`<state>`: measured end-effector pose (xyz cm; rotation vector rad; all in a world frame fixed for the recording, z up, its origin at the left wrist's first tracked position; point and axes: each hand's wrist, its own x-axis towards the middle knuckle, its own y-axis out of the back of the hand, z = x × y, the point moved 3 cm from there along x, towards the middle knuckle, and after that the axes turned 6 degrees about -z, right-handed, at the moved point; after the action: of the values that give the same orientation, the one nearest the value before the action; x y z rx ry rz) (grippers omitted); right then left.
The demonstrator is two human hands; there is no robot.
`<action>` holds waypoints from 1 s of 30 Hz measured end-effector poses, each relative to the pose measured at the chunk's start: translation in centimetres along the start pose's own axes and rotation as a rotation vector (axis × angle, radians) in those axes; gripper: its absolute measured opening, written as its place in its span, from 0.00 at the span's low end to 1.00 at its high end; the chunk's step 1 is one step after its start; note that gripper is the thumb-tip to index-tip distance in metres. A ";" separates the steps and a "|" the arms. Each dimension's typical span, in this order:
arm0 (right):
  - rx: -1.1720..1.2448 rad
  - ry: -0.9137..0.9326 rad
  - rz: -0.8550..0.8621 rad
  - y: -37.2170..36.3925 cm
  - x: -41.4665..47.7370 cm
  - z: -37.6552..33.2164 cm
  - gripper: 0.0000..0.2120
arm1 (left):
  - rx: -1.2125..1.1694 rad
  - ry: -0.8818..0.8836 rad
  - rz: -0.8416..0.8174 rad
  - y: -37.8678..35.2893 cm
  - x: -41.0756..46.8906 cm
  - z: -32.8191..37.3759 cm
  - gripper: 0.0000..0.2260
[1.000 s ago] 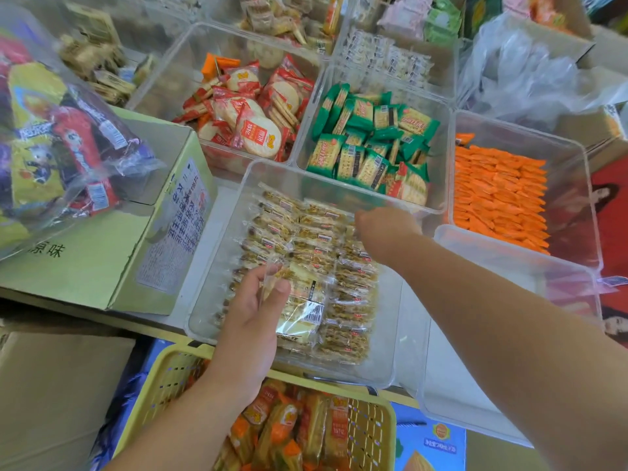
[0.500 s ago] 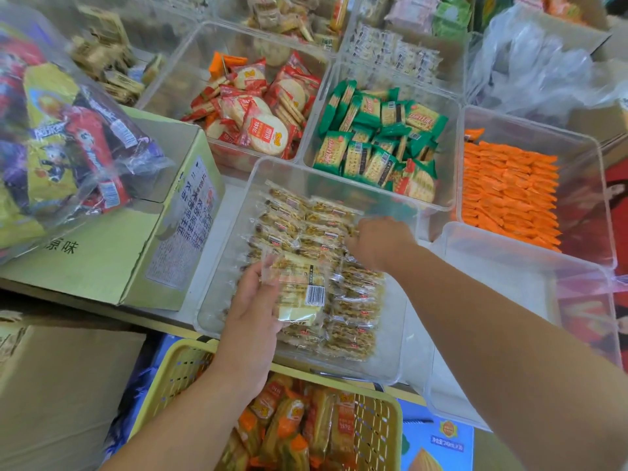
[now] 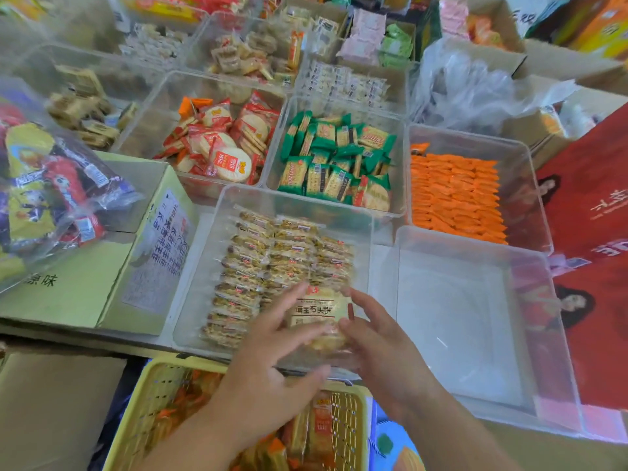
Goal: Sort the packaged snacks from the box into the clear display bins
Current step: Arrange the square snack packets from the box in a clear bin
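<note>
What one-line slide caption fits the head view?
Both hands hold a clear snack packet over the near bin.

Looking like a snack shop's stocking area

Clear bins (image 3: pixel 474 195) are sitting packed with wrapped snacks (image 3: pixel 334 164), cartons (image 3: pixel 102 266) crowding around.

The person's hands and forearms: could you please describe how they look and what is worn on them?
Both the left hand and the right hand are bare: no gloves, rings, watch or bracelets visible. The forearms are uncovered to the frame edge, with no sleeves in view.
</note>
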<state>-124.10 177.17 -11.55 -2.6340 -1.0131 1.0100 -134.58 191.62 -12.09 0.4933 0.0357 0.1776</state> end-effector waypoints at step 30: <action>-1.886 0.200 0.214 2.0 13.1 -10.7 0.23 | 0.609 0.728 -0.043 6.6 1.1 -8.8 0.49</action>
<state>-109.06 185.07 -11.19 -3.8557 -2.3445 -0.9013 -135.21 201.63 -16.76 1.0123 0.8307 0.2984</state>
